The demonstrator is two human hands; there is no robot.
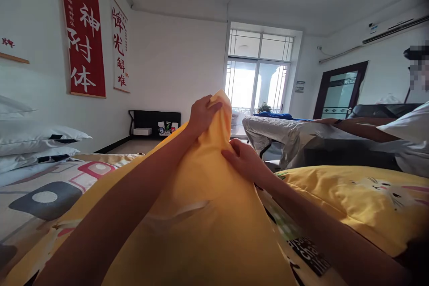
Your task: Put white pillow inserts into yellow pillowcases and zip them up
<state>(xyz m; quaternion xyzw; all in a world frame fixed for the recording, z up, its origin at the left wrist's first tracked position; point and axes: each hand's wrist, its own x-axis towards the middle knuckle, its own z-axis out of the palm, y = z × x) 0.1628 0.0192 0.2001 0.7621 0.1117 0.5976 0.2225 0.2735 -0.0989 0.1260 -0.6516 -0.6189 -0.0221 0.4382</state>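
In front of the person, a large yellow fabric pillow cover (201, 183) rises to a peak, its top corner pinched in the closed left hand (203, 115); the partly curled right hand (247, 161) grips its side edge lower down. Whether anything fills it cannot be told. A plump yellow rabbit-print fabric pillow (335, 187) lies at right. Farther off, a white rectangular box (142, 131) and white printed bag (167, 129) hide their contents
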